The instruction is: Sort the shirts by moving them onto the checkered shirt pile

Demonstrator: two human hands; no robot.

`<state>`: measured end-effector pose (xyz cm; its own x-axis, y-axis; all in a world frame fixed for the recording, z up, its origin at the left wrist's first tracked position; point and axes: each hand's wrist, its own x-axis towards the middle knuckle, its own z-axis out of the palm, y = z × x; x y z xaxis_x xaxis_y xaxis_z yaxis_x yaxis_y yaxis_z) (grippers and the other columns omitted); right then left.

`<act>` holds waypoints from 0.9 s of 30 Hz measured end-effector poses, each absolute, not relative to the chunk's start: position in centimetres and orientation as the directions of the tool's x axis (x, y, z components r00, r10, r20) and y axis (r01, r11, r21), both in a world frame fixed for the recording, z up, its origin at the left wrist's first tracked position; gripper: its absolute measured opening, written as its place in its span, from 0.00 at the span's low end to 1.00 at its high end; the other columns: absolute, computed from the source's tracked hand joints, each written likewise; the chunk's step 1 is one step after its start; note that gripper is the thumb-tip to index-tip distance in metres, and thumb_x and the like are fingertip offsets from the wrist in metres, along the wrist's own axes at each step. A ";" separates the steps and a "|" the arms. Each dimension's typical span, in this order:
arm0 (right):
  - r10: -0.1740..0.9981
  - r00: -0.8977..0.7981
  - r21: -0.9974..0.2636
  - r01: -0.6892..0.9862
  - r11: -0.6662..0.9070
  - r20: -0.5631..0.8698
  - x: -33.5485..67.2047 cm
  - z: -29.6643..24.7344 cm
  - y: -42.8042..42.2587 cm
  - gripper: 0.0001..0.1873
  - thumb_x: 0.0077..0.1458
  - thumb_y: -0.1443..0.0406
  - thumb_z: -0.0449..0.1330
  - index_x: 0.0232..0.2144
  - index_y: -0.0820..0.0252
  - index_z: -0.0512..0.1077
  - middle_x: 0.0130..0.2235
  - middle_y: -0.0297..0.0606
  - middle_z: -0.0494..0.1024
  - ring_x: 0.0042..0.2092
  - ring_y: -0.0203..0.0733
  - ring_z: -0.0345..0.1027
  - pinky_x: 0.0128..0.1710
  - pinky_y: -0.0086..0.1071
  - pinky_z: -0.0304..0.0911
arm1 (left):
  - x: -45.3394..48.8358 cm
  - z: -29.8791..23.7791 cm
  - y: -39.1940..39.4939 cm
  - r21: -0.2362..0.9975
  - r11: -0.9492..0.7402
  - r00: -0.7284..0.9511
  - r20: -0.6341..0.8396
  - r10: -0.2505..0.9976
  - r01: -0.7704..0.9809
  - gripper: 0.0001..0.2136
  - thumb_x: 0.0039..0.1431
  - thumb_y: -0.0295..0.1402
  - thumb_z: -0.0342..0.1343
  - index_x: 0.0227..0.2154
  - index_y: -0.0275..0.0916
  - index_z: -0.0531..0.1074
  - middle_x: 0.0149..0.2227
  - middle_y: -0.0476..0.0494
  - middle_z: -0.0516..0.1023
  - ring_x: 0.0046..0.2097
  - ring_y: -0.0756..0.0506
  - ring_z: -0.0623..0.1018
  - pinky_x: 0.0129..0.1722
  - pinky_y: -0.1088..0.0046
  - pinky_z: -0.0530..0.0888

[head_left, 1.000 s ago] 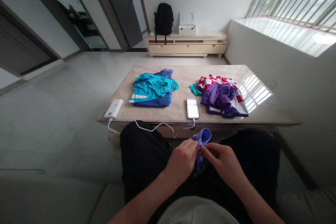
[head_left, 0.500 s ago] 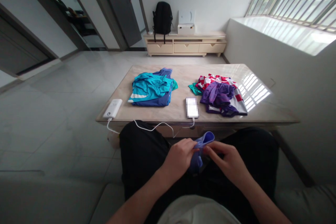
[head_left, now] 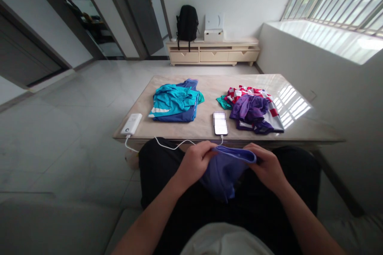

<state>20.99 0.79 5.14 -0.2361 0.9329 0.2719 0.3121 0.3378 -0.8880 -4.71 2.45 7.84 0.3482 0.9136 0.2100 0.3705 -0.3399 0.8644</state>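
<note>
Over my lap hangs a blue-violet garment [head_left: 223,175] with a wide banded opening at its top; its exact kind is hard to make out. My left hand [head_left: 196,163] pinches the left end of the band. At the band's other end, my right hand [head_left: 267,164] grips it with thumb and fingers. The band is pulled out sideways between them, and the cloth falls in folds below. On the table beyond lie a turquoise shirt [head_left: 172,99] on dark blue clothing, and a purple garment [head_left: 249,107] over a red-and-white checked one [head_left: 273,109].
A phone [head_left: 220,123] lies near the front edge of the marble-look table [head_left: 206,87], cabled to a white power bank [head_left: 131,124]. Behind stand a low cabinet [head_left: 214,56], a black backpack [head_left: 187,24] and a white box [head_left: 214,34]. A person [head_left: 70,4] is beyond the left doorway.
My hands have moved apart and slightly up, stretching the garment's band wide. The cloth, bunched between my fingers before, now hangs more spread out. The view has shifted slightly.
</note>
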 end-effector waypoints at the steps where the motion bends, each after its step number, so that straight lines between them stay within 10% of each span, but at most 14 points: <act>1: 0.913 -0.235 -0.837 0.371 0.402 0.334 21.0 6.2 0.8 0.03 0.60 0.68 0.64 0.35 0.58 0.78 0.37 0.36 0.79 0.38 0.41 0.74 0.39 0.31 0.65 | -4.6 7.6 2.9 0.875 -0.308 0.286 0.206 0.936 0.375 0.06 0.67 0.30 0.58 0.40 0.39 0.80 0.39 0.45 0.83 0.43 0.43 0.81 0.47 0.71 0.72; 7: 0.878 -0.242 -0.616 0.636 0.465 0.413 20.1 10.4 0.4 0.12 0.59 0.69 0.61 0.45 0.56 0.78 0.37 0.35 0.83 0.37 0.42 0.78 0.38 0.29 0.66 | -0.8 6.5 4.1 0.976 -0.154 0.034 0.151 0.988 0.156 0.11 0.71 0.39 0.52 0.37 0.39 0.74 0.34 0.48 0.79 0.38 0.45 0.78 0.39 0.73 0.72; 12: 0.933 -0.197 -0.709 0.607 0.358 0.301 21.0 11.0 0.4 0.11 0.61 0.65 0.60 0.45 0.59 0.79 0.32 0.33 0.81 0.32 0.41 0.74 0.33 0.29 0.65 | 0.7 5.8 3.5 0.886 -0.327 -0.123 0.383 0.915 0.329 0.12 0.75 0.38 0.45 0.42 0.41 0.72 0.38 0.45 0.79 0.41 0.44 0.79 0.42 0.71 0.72; 19: 0.960 -0.272 -0.912 0.372 0.174 0.072 24.8 10.3 0.8 0.13 0.58 0.58 0.66 0.41 0.59 0.83 0.34 0.38 0.82 0.36 0.46 0.72 0.37 0.33 0.68 | -3.1 7.7 3.3 0.546 -0.684 0.407 0.552 0.728 0.484 0.15 0.74 0.38 0.47 0.48 0.41 0.78 0.42 0.40 0.85 0.43 0.42 0.83 0.46 0.69 0.75; 23: 0.932 -0.352 -0.971 0.238 -0.001 -0.087 25.4 10.2 0.1 0.15 0.54 0.55 0.69 0.27 0.62 0.81 0.27 0.37 0.78 0.29 0.40 0.67 0.30 0.31 0.65 | -4.9 11.5 3.2 0.722 -0.604 0.514 0.396 0.761 0.338 0.12 0.72 0.37 0.51 0.45 0.41 0.80 0.39 0.44 0.86 0.39 0.45 0.83 0.43 0.72 0.76; 27: 0.904 -0.335 -0.957 -0.019 -0.288 -0.266 23.3 11.8 -1.5 0.15 0.44 0.54 0.76 0.30 0.58 0.83 0.29 0.36 0.81 0.29 0.40 0.72 0.30 0.29 0.69 | -5.9 12.5 3.6 0.977 -0.186 0.685 0.067 0.725 0.101 0.16 0.63 0.48 0.63 0.38 0.39 0.81 0.30 0.46 0.82 0.29 0.47 0.80 0.31 0.73 0.76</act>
